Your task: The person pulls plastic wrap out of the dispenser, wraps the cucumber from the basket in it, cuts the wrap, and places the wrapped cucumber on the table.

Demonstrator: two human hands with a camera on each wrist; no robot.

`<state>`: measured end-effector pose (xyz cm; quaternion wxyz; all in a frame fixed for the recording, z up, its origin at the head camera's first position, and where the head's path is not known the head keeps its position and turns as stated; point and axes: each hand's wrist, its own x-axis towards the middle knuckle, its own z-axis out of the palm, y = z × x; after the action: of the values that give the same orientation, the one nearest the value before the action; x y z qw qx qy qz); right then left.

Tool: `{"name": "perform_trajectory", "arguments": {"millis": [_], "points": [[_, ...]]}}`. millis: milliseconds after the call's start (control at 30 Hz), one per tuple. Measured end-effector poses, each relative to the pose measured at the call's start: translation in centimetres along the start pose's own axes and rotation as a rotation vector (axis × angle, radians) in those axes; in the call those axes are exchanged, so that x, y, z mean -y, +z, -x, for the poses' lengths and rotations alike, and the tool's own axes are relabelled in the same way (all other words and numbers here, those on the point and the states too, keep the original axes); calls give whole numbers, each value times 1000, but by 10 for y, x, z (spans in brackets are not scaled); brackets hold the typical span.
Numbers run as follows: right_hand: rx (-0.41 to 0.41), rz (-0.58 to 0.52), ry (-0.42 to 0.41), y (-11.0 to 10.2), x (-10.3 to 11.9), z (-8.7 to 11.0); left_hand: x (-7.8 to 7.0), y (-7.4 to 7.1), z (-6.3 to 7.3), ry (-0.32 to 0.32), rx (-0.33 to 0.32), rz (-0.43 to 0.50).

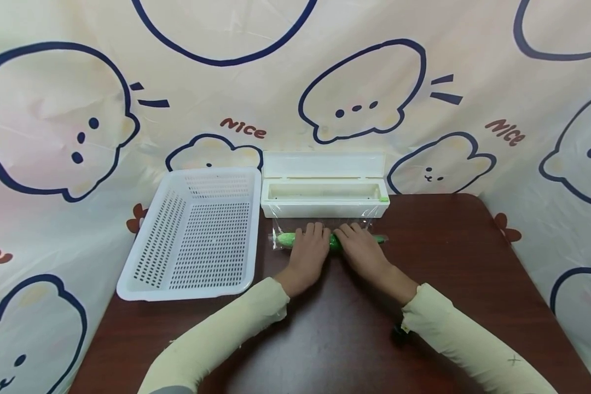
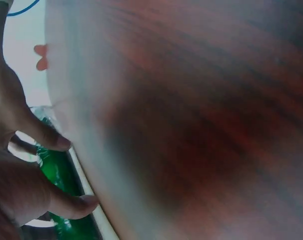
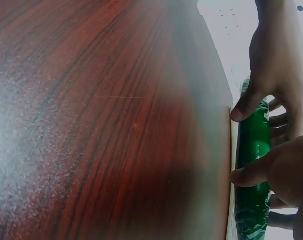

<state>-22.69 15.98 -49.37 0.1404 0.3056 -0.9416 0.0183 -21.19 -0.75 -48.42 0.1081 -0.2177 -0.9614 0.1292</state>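
A green cucumber lies crosswise on the table, wrapped in clear cling film that stretches back to a white film box. My left hand grips the cucumber left of its middle, and my right hand grips it just to the right. Both wrist views show the thumbs on the near side of the cucumber. Fingers curl over its far side in the right wrist view. Shiny wrinkled film covers the green skin in the left wrist view. The film box has its lid raised.
A white perforated plastic basket stands left of the film box, on the dark red-brown wooden table. Behind the table hangs a pale cloth with cartoon outlines. A small dark object is beneath the right sleeve's cuff.
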Motion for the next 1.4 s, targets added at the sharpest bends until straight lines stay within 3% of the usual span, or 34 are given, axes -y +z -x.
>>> {"name": "perform_trajectory", "arguments": {"millis": [167, 500, 633, 967, 1167, 1400], "points": [[14, 11, -3, 1, -1, -2, 2, 0, -8, -17, 13, 62], [-36, 63, -8, 9, -3, -5, 11, -4, -19, -64, 126, 219], [-61, 89, -22, 14, -6, -7, 12, -4, -21, -69, 125, 216], [-22, 50, 10, 15, -13, -15, 5, 1, -22, -32, 111, 51], [-7, 14, 21, 17, -13, -19, 6, 4, -27, -30, 73, 61], [-49, 30, 28, 16, -11, -19, 10, 6, -33, -42, 97, 128]]}}
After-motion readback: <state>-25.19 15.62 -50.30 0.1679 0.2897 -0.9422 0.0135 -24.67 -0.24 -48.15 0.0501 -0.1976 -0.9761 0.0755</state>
